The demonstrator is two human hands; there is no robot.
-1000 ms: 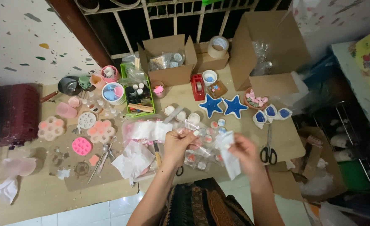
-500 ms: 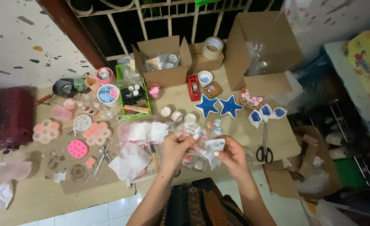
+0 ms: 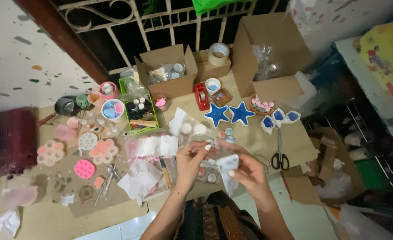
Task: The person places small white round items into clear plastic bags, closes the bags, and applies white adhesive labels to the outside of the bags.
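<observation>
Brought closer together, left hand (image 3: pixel 191 162) and right hand (image 3: pixel 248 171) are closed on a white wrapper (image 3: pixel 228 165), above the table (image 3: pixel 50 218).

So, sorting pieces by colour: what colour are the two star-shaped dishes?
Blue with white rims, the star-shaped dishes, in the head view.

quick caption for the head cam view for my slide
Left hand and right hand pinch a small white wrapper above a cardboard-covered craft table beside two blue star-shaped dishes.
</observation>
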